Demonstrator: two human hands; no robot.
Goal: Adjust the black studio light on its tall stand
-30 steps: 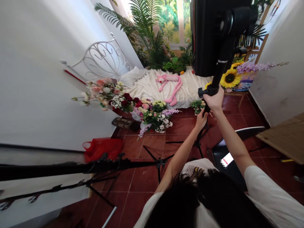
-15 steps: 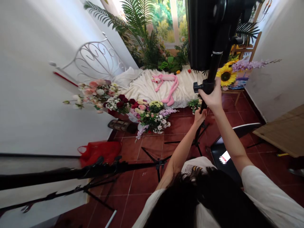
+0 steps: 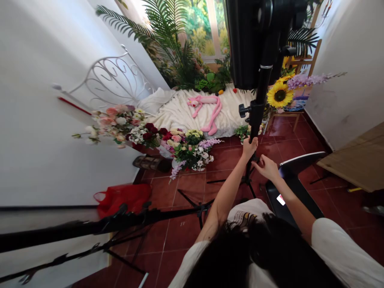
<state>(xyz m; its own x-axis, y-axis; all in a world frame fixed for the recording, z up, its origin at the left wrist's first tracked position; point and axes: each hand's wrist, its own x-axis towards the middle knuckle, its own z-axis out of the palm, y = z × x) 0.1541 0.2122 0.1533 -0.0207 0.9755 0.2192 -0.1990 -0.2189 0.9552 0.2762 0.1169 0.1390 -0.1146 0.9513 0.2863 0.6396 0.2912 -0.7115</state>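
Observation:
A black light stand (image 3: 257, 116) rises in front of me, with a large black lamp head (image 3: 244, 48) on top. My left hand (image 3: 250, 147) is wrapped round its pole, below a collar with a black knob (image 3: 243, 111). Lower down, my right hand (image 3: 265, 167) has its fingers pinched at the pole, by a small dark part that they mostly hide. The stand's spread legs (image 3: 247, 181) rest on the red tiled floor.
A pink plush toy (image 3: 210, 105) lies on a cream blanket (image 3: 180, 110). Flowers (image 3: 192, 150) stand before it. Another black stand (image 3: 126, 219) crosses the lower left, near a red bag (image 3: 124, 198). A black chair (image 3: 277, 194) holds a phone; sunflowers (image 3: 279, 96) are beyond.
My right hand has left the upper collar and moved down the pole, below my left hand. My left hand still holds the pole. The view has shifted slightly.

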